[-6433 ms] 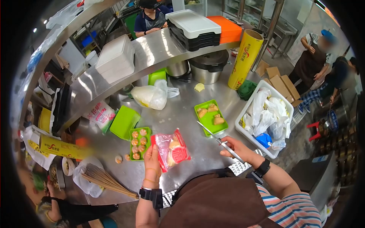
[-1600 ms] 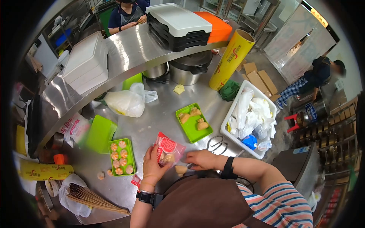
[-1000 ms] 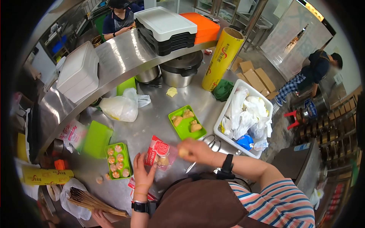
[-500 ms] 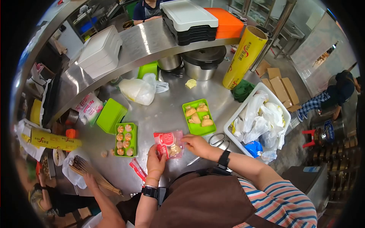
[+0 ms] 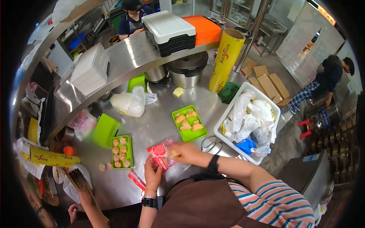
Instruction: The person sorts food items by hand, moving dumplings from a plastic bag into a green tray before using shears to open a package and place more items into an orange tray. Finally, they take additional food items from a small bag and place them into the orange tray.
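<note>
My left hand (image 5: 153, 173) grips a clear plastic packet with red print (image 5: 159, 155) by its lower left side, fingers closed round it. At the packet's right side my right hand (image 5: 187, 152) is closed, with a tan piece of food (image 5: 175, 152) between its fingertips. Just beyond, a green tray (image 5: 199, 136) holds several similar tan pieces. To the left, another green tray (image 5: 130, 149) carries rows of round pinkish-orange balls, with loose balls (image 5: 102, 167) beside it. A torn red-and-white strip (image 5: 136, 179) lies near my left wrist.
Scissors (image 5: 211, 144) lie right of my right hand, beside a white bin (image 5: 217, 128) full of plastic bags. A yellow roll (image 5: 225, 62) stands behind. At lower left, another person's hand (image 5: 86, 197) holds thin sticks (image 5: 78, 178). A raised steel shelf (image 5: 127, 57) spans the back.
My right hand has moved from the packet's upper right edge to its right side and now pinches a tan piece. The camera view has shifted. The other person's hand with sticks moved down.
</note>
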